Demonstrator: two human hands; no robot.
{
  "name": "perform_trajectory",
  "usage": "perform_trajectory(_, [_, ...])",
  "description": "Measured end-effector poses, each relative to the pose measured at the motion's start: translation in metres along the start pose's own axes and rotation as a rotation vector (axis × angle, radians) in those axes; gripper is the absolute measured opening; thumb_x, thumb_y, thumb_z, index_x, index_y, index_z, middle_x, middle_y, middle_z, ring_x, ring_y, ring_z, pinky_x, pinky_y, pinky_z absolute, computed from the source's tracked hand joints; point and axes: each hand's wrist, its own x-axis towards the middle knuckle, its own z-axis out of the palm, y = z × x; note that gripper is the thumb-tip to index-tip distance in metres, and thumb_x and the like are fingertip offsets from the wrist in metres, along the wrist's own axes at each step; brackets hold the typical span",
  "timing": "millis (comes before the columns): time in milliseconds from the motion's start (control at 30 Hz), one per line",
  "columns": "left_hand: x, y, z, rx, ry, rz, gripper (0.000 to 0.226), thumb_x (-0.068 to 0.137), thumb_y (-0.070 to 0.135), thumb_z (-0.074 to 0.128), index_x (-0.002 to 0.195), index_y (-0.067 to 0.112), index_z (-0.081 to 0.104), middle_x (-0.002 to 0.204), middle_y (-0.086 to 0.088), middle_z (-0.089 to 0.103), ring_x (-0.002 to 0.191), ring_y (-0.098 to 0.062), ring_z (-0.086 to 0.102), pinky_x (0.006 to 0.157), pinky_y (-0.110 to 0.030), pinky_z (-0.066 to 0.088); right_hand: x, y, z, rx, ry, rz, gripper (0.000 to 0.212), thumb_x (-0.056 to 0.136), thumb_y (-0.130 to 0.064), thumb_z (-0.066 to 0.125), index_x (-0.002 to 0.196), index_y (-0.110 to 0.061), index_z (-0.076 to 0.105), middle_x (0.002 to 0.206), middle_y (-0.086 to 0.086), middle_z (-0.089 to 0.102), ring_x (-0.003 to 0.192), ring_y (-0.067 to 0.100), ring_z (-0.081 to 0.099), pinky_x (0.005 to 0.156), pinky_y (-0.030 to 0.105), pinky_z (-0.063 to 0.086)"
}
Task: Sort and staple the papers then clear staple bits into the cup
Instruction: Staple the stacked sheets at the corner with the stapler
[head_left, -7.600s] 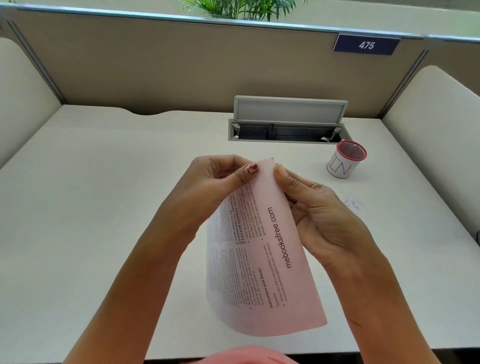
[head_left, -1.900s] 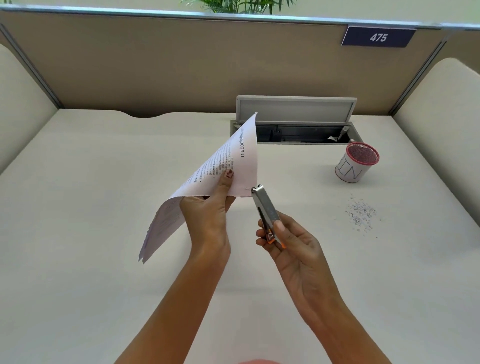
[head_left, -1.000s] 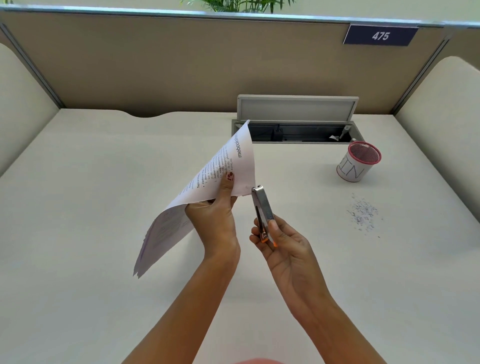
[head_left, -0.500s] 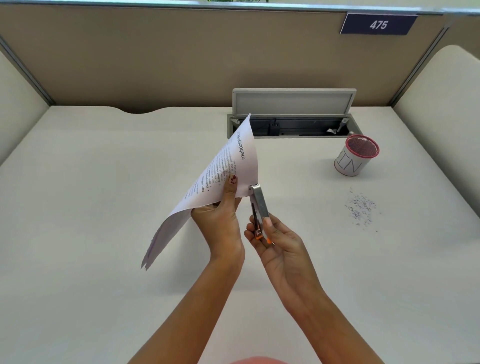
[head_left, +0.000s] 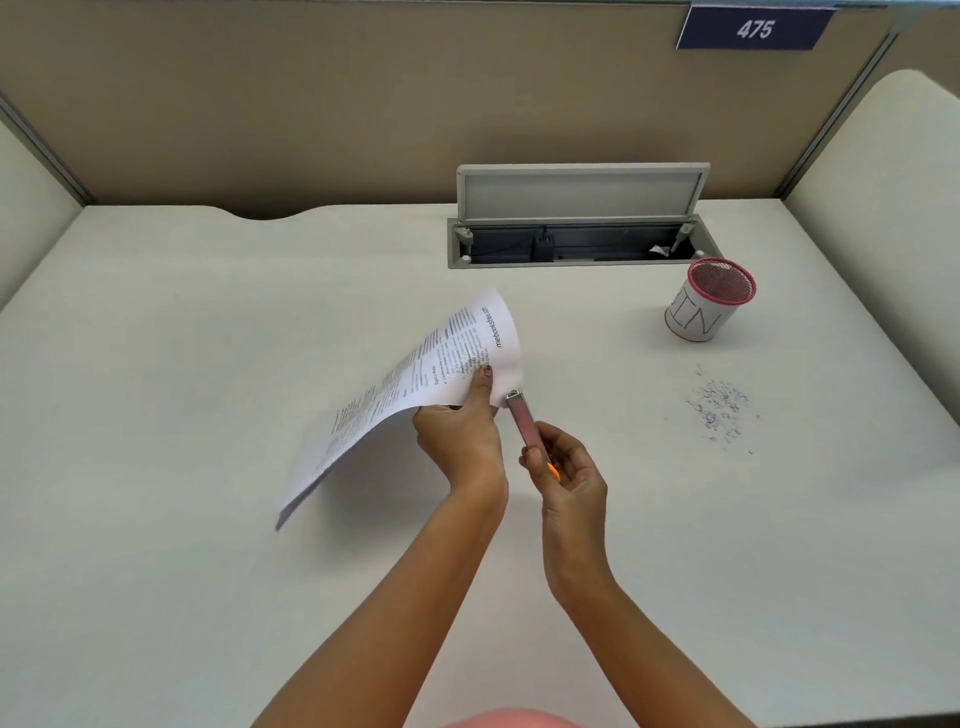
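My left hand (head_left: 465, 439) grips a set of printed white papers (head_left: 410, 395) near their right corner, thumb on top, and holds them tilted above the desk. In my right hand (head_left: 563, 470) is a slim metal stapler (head_left: 523, 420), its nose touching the papers' lower right corner. A pile of small staple bits (head_left: 719, 408) lies on the desk to the right. Behind it stands a red mesh cup (head_left: 709, 301) wrapped in white paper with handwritten letters.
The white desk (head_left: 208, 519) is boxed in by beige partitions at the back and both sides. An open cable tray (head_left: 576, 244) with its lid raised is set into the desk behind the papers, just left of the cup.
The papers have tilted lower and flatter toward the desk. The stapler's nose has closed in on the papers' lower right corner and now sits on it.
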Motion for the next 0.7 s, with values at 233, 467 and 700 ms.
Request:
perform_trajectory(233, [0.003, -0.017, 0.008, 0.07, -0.01, -0.032, 0.014, 0.081, 0.015, 0.077, 0.07, 0.014, 0.068, 0.068, 0.005, 0.07, 0.061, -0.008, 0.067, 0.066, -0.026, 0.055, 0.007, 0.008, -0.014, 0.103, 0.017, 0.094, 0.026, 0.088, -0.013, 0.064, 0.114, -0.014, 0.066, 0.099, 0.004, 0.067, 0.093, 0.017, 0.061, 0.097, 0.03, 0.046])
perform_trajectory(467, [0.0, -0.028, 0.012, 0.076, -0.063, -0.003, 0.009, 0.08, 0.012, 0.077, 0.076, 0.007, 0.071, 0.071, 0.005, 0.07, 0.059, -0.005, 0.066, 0.065, -0.025, 0.056, 0.012, 0.002, -0.028, 0.504, -0.076, 0.291, 0.035, 0.078, -0.013, 0.064, 0.108, 0.004, 0.065, 0.086, 0.009, 0.066, 0.083, 0.019, 0.062, 0.082, 0.027, 0.056])
perform_trajectory(700, [-0.001, -0.03, 0.013, 0.061, -0.095, 0.022, 0.006, 0.081, 0.01, 0.076, 0.086, 0.007, 0.073, 0.078, 0.002, 0.074, 0.07, -0.007, 0.071, 0.067, -0.023, 0.057, 0.013, -0.01, -0.03, 0.751, -0.058, 0.602, 0.025, 0.082, -0.004, 0.059, 0.104, 0.01, 0.061, 0.086, 0.019, 0.066, 0.083, 0.025, 0.061, 0.071, 0.031, 0.06])
